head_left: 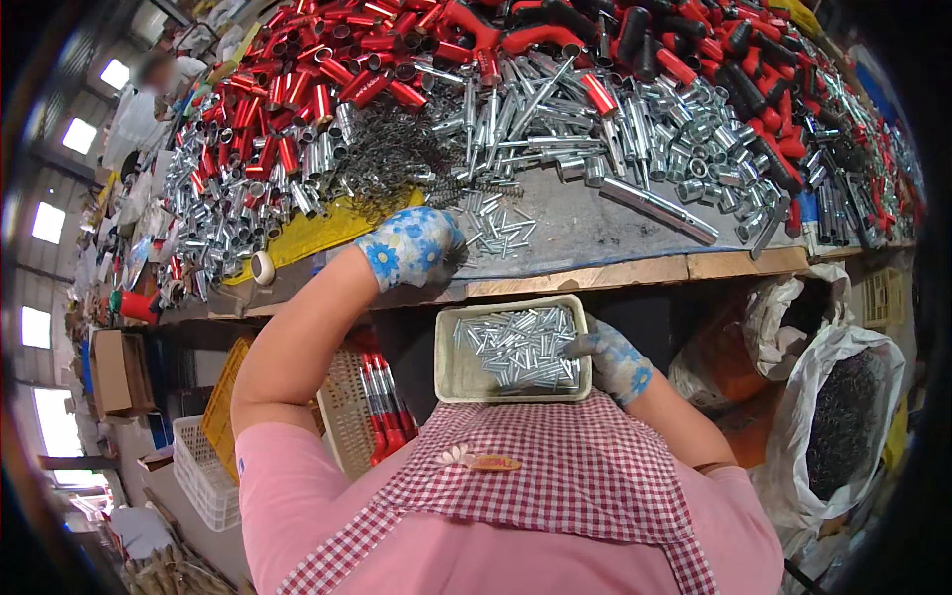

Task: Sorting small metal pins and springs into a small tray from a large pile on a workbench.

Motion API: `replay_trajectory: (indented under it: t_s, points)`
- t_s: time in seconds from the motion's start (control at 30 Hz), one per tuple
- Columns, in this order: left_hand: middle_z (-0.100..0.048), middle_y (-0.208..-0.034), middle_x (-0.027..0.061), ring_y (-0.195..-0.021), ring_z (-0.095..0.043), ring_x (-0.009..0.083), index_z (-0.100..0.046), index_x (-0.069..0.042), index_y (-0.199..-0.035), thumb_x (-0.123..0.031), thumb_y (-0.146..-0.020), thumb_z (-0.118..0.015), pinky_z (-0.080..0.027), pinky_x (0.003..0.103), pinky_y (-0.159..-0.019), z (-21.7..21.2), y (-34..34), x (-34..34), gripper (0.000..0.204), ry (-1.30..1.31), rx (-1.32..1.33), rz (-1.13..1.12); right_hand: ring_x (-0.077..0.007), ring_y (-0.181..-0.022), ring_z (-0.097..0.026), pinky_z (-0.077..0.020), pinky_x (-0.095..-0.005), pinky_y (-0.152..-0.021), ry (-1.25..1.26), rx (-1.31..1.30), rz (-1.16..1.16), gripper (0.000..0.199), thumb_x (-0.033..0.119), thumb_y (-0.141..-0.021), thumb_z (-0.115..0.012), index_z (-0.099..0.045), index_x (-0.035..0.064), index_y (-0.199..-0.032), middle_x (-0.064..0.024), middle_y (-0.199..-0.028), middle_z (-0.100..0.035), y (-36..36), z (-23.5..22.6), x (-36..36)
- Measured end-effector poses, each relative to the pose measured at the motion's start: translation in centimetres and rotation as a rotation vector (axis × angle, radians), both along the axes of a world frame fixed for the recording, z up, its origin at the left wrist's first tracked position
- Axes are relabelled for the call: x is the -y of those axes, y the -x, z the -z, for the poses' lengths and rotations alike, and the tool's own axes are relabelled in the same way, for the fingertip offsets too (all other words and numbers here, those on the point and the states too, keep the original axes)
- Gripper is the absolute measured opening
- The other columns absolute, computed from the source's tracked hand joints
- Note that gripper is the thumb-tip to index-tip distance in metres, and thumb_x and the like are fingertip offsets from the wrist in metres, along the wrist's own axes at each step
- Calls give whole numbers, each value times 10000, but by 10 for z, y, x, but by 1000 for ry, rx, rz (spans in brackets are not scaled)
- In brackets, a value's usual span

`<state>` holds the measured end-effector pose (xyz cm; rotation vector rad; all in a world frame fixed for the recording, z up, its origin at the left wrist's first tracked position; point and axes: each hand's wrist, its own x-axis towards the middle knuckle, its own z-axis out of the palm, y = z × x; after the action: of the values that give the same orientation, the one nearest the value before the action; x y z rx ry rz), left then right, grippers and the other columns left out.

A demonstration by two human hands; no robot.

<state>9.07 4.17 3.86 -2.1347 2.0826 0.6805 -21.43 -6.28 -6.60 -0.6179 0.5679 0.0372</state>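
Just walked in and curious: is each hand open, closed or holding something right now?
Left hand: can't tell; its grip is hidden.
Right hand: holding the tray by its side.

Bench [575, 238] free right of small pins [504, 226]; steel tubes [659, 210] block beyond

Right grip [619, 361] holds tray [511, 397] of metal pins [526, 342]; left grip [412, 246] at bench edge [575, 277]

I am facing a wood-edged workbench [635, 275], while on my left a row of windows [80, 137] is running along a pale wall [63, 180], daylight is glaring through, and grey floor [213, 548] is showing below.
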Motion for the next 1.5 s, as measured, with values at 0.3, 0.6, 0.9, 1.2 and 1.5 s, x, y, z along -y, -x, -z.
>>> replay_trajectory:
  t_s: [0.3, 0.6, 0.9, 1.2, 1.5]
  points:
    - [-702, -832, 185, -848, -691, 377, -734, -90, -794, -158, -743, -640, -550, 464, -757, -11, 18, 8, 127, -61, 133, 8, -275, -1094, -655, -535, -374, -974, 16, 22, -5, 694, -81, -754, -526, -404, -61, -1437, -195, -1228, -621, -2, 3, 0]
    - [-676, -772, 206, -749, -671, 404, -729, -62, -801, -211, -765, -694, -549, 465, -690, 8, 13, 4, 157, 94, 158, 0, -283, -1120, -648, -530, -372, -983, 38, 34, -9, 720, -87, -745, -532, -391, -64, -1450, -203, -1244, -615, -3, -5, 1]
    - [-678, -804, 196, -790, -674, 392, -728, -74, -803, -228, -752, -696, -539, 476, -695, 15, 8, -8, 165, 125, 139, -13, -295, -1154, -640, -522, -382, -1008, 20, 57, -35, 756, -103, -726, -500, -360, -59, -1468, -207, -1282, -598, -2, 3, 2]
    - [-692, -799, 163, -760, -685, 346, -741, -66, -840, -238, -734, -726, -555, 414, -710, -19, 54, -37, 203, 332, -294, -251, -300, -1200, -619, -505, -376, -1039, 12, 80, -26, 796, -82, -694, -507, -344, -67, -1473, -220, -1327, -576, -3, 5, 2]
    - [-713, -862, 182, -809, -699, 336, -748, -34, -930, -218, -806, -767, -547, 411, -751, 6, 51, -47, 223, 201, -148, -474, -306, -1194, -619, -496, -387, -1049, 31, 59, -43, 767, -90, -692, -519, -387, -76, -1447, -221, -1312, -585, -4, -1, 1]
